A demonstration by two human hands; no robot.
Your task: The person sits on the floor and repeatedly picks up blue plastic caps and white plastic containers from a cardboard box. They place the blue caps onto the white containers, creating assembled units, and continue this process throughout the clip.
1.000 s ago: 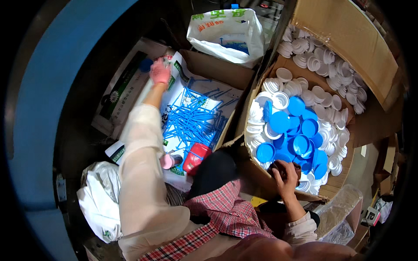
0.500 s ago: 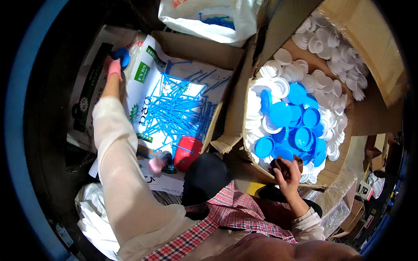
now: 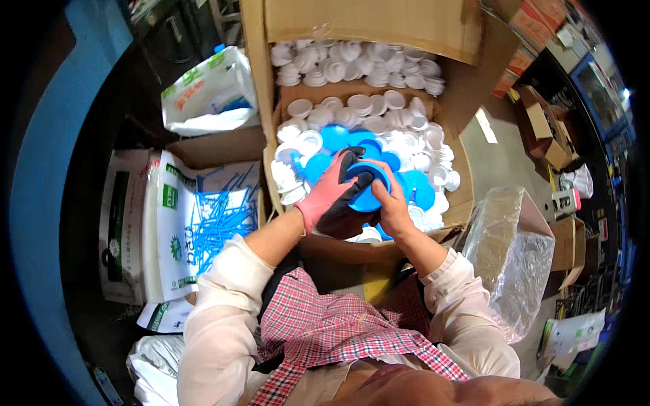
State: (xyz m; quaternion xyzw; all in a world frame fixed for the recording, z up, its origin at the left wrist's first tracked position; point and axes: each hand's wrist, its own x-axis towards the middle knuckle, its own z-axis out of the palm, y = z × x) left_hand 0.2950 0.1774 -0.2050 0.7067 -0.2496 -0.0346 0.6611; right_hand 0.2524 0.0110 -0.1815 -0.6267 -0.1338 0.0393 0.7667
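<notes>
While both of my hands meet over the middle of the cardboard box (image 3: 284,196), I have one blue lid (image 3: 369,189) caught between them; my left hand (image 3: 332,193), in a pink glove with a black palm, curls round the lid's left edge with the fingers closed over the top; my bare right hand (image 3: 391,206) closes on its right and lower edge, thumb up against the rim; neither hand is open, and both are on the same lid.

That lid sits just above the heap of other blue lids (image 3: 413,189), which lie in the near compartment of the box, ringed by small white caps (image 3: 318,142); more white caps (image 3: 352,64) fill the far compartment beyond the cardboard divider.

To do this well, I judge that I should keep the lid level and hold it by the rim rather than the flat face; the gloved fingers give the grip, so the bare hand should steer and feel for the edge; whether anything is being fitted under the lid I cannot tell, since my fingers hide its underside. I would keep my wrists clear of the loose caps, which would scatter at a nudge.

To my left lies a white sack (image 3: 169,230) opened on a litter of thin blue sticks (image 3: 220,216), well apart from my hands; a clear plastic bag (image 3: 511,250) stands to my right.
</notes>
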